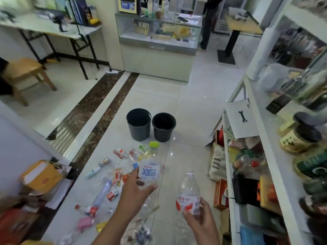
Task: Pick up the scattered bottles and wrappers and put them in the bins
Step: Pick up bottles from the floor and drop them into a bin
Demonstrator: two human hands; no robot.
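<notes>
2 bins [139, 131]: dark matt plastic, smooth. Floor [185, 103] around bins: glossy pale tile. Blue-label bottle [149, 172], red-label bottle [190, 188] before bins: clear glossy plastic. Wrappers [116, 175]: crinkled shiny film

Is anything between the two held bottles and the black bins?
Nothing visible. The left hand holds the blue-label bottle, the right hand the red-label bottle; the bins stand open ahead, only wrappers on the floor between.

This looks like a small shop. A glass display case [157, 32] shows packaged goods at the back, and white shelving [261, 117] along the right is crowded with jars [293, 140], boxes and packets [219, 161].
</notes>
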